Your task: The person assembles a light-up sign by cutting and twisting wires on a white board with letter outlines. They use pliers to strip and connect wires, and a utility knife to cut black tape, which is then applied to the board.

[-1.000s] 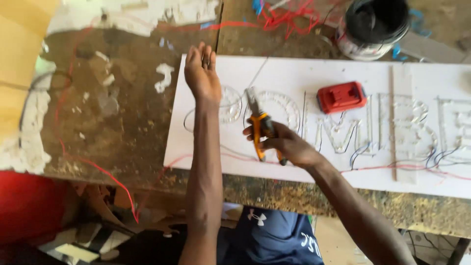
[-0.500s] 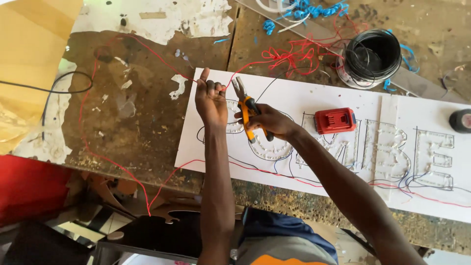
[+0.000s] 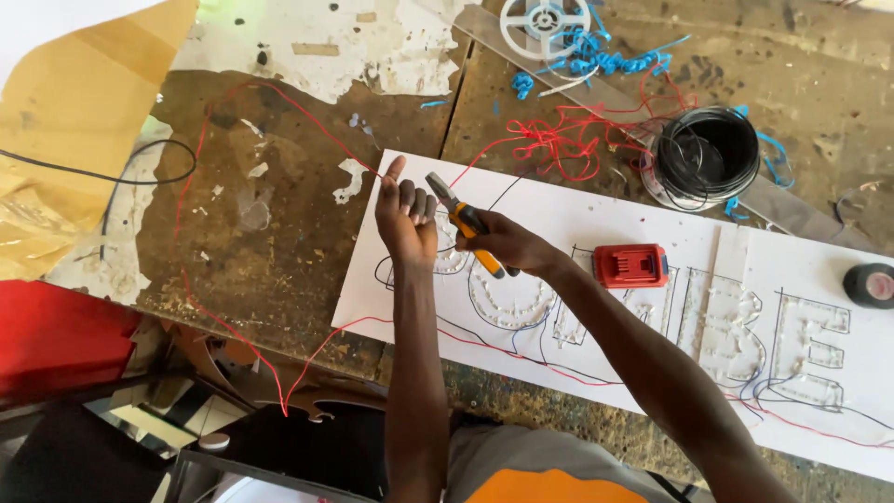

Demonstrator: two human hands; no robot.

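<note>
**Pliers Meeting a Red Wire Over a White Sign Board**

While the thin red wire (image 3: 279, 121) is running from the left hand across the worn brown tabletop (image 3: 279, 251) and looping down past the table's near edge, the left hand (image 3: 406, 216) is clenching around the wire's end, with the index finger pointing up. Just to the right of it, the right hand (image 3: 510, 246) is gripping the orange-handled pliers (image 3: 466, 228), whose grey metal nose is reaching toward the left hand's fingers; whether the nose is biting the wire cannot be told. Both hands are hovering over the left end of a long white sign board (image 3: 577, 214) that is carrying outlined letters filled with small clear lights (image 3: 507, 303), with thin red, black and blue wires trailing along its near edge. Just right of the right forearm, a small red rectangular battery pack (image 3: 631, 265) is lying on the board. Beyond the hands, a tangle of red wire (image 3: 568, 140) is sitting next to a black round tub holding coiled black wire (image 3: 705, 154). Farther beyond, a white plastic spool (image 3: 545, 23) is resting among blue wire scraps (image 3: 596, 61). Far to the right, a black tape roll (image 3: 871, 284) is lying on the board. Well left of the hands, crumpled brown cardboard (image 3: 74, 121) is covering the table's end.
</note>
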